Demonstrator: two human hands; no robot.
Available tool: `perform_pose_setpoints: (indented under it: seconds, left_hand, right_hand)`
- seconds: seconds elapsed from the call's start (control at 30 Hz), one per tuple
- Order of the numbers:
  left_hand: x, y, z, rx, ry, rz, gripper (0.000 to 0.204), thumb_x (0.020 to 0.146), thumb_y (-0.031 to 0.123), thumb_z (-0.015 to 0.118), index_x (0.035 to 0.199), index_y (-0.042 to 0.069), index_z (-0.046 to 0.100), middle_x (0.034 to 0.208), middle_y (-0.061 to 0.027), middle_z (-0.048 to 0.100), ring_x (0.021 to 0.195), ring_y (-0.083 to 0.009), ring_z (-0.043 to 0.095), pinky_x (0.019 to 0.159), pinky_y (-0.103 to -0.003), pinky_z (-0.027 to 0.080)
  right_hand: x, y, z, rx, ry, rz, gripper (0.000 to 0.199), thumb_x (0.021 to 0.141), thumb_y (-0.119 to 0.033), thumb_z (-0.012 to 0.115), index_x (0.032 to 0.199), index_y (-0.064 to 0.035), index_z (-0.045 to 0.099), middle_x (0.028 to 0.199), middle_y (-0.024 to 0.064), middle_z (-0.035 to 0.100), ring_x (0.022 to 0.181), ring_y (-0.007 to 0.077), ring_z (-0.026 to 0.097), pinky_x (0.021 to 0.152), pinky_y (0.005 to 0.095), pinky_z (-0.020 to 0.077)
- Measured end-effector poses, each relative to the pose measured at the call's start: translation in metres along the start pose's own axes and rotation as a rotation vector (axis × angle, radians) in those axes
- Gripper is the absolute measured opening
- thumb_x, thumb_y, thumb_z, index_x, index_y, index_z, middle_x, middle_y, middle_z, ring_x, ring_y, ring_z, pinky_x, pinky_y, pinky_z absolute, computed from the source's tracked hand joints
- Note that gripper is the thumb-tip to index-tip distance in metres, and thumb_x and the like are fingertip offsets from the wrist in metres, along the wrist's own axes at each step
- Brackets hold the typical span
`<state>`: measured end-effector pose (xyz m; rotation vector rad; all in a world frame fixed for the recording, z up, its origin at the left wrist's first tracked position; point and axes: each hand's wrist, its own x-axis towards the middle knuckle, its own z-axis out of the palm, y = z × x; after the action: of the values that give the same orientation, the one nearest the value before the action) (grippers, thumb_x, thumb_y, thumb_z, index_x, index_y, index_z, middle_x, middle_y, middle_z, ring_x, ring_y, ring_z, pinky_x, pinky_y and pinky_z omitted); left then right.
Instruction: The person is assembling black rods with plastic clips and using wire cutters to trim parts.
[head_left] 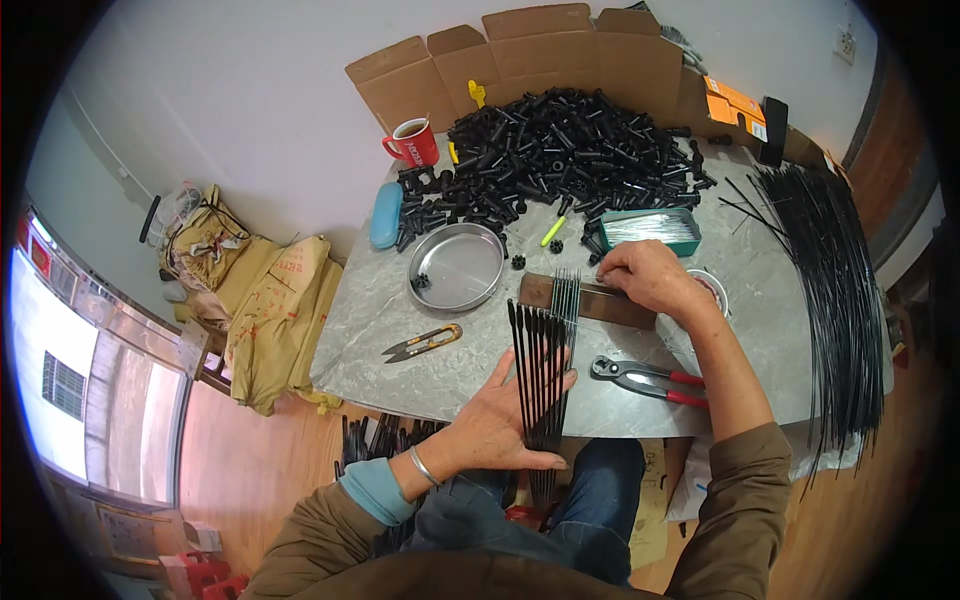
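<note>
Grey marbling covers the counter [350, 350], where a brown block [625, 310] lies. On the block's near side, the left hand [488, 420] grips a row of black rods [533, 385], their tops beside the block's left end. Over the block's far edge, the right hand [655, 280] bends its fingers together; whether they pinch anything is too small to tell. Red-handled pliers [680, 379] lie nearer than the block, a metal pan [465, 262] left of it, a green tray [688, 247] beyond it.

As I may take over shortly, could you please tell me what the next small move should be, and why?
I would probably ease the right hand slightly left toward the thin grey rods at the brown block, as its fingertips are close by and the left hand holds the black rods.
</note>
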<state>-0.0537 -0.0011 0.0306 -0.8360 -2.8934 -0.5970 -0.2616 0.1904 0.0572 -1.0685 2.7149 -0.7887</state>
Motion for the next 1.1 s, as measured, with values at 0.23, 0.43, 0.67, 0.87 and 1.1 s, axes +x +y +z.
perform_pose_setpoints:
  seconds: [0.23, 0.43, 0.67, 0.87, 1.1]
  left_hand:
    - [0.001, 0.001, -0.001, -0.004, 0.003, -0.002, 0.099, 0.065, 0.06, 0.074, 0.138, 0.004, 0.039, 0.15, -0.021, 0.025, 0.138, -0.0404, 0.023, 0.109, -0.048, 0.026]
    - [0.001, -0.002, 0.001, -0.055, -0.004, -0.009, 0.099, 0.069, 0.059, 0.069, 0.144, 0.007, 0.031, 0.149, -0.0187, 0.026, 0.139, -0.0338, 0.024, 0.113, -0.052, 0.013]
    - [-0.002, -0.002, 0.003, -0.035, 0.045, 0.019, 0.097, 0.065, 0.059, 0.073, 0.136, 0.002, 0.04, 0.148, -0.0198, 0.03, 0.137, -0.0388, 0.027, 0.109, -0.046, 0.028]
    - [-0.012, 0.004, 0.006, -0.034, 0.026, 0.057, 0.093, 0.069, 0.06, 0.069, 0.136, 0.002, 0.04, 0.148, -0.0179, 0.031, 0.137, -0.0375, 0.028, 0.111, -0.045, 0.027]
    - [-0.019, 0.005, 0.005, 0.003, -0.011, 0.061, 0.093, 0.071, 0.063, 0.066, 0.136, 0.002, 0.04, 0.148, -0.0165, 0.031, 0.137, -0.0362, 0.028, 0.11, -0.043, 0.028]
  right_hand:
    - [0.001, -0.005, 0.003, 0.03, 0.037, -0.025, 0.015, 0.077, -0.013, 0.062, 0.087, -0.0076, 0.071, 0.081, 0.0129, 0.068, 0.079, 0.0304, 0.065, 0.074, 0.0387, 0.0499]
    - [0.009, -0.01, 0.012, 0.011, 0.091, -0.094, 0.013, 0.077, -0.011, 0.063, 0.087, -0.004, 0.068, 0.082, 0.0125, 0.067, 0.078, 0.0291, 0.065, 0.071, 0.0375, 0.0498]
    - [0.017, 0.0, 0.006, -0.069, 0.563, -0.132, 0.011, 0.079, -0.015, 0.065, 0.085, -0.0066, 0.067, 0.082, 0.0104, 0.066, 0.076, 0.0305, 0.063, 0.067, 0.0383, 0.0492]
    - [0.026, 0.056, -0.006, -0.444, 0.487, 0.097, 0.009, 0.074, -0.015, 0.062, 0.079, -0.0118, 0.069, 0.083, 0.0091, 0.065, 0.081, 0.0295, 0.063, 0.072, 0.0428, 0.0493]
    - [0.037, 0.054, -0.011, -0.517, 0.372, 0.06, 0.006, 0.073, -0.013, 0.062, 0.076, -0.0112, 0.067, 0.082, 0.0071, 0.064, 0.084, 0.0278, 0.062, 0.07, 0.0421, 0.0474]
